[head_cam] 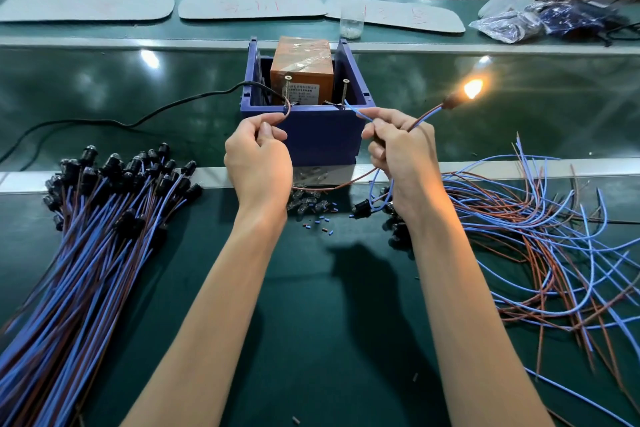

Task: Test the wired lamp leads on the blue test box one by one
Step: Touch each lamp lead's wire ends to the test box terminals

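Standing on the green belt (104, 97), the blue test box (322, 139) is shown open-topped, with a taped orange block (301, 69) housed inside and two upright screws at its front rim. Behind it, white bits are held in a clear cup (351, 22). With both forearms stretched forward, a brown lead (283, 115) is pinched in the left hand (258, 159) at the left screw (287, 87), and a blue lead (356, 113) is pinched in the right hand (401, 152) at the right screw (345, 90). The lamp (472, 88) is lit, raised right of the box.
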